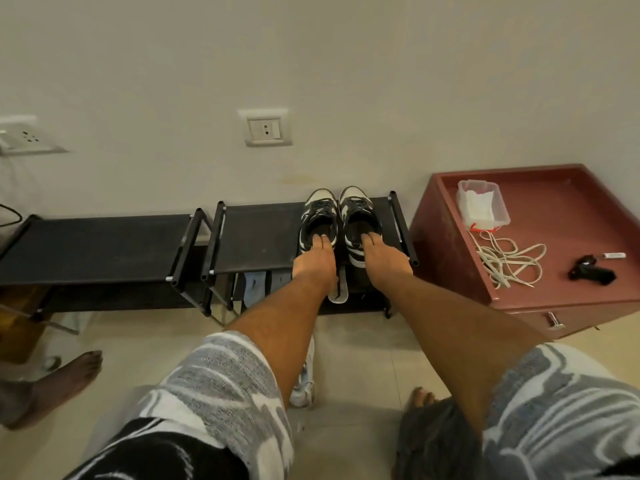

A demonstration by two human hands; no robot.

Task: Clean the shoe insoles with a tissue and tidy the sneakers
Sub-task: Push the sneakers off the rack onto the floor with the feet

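Note:
A pair of black-and-white sneakers stands side by side, toes to the wall, on the top shelf of a black shoe rack (256, 237). My left hand (315, 261) rests on the heel of the left sneaker (317, 216), its straight fingers reaching into the opening. My right hand (384, 258) lies the same way on the heel of the right sneaker (358, 216), thumb spread to the right. A clear plastic box with white tissue (483, 206) sits on the red cabinet. A white insole-like strip (337, 291) shows below the shelf edge.
The red cabinet (571, 216) at the right carries loose white laces (509, 261), a black object (592, 271) and a small white item (614, 255). A second black rack (93, 247) stands left. A white sneaker (304, 382) lies on the floor. Another person's foot (59, 382) is at left.

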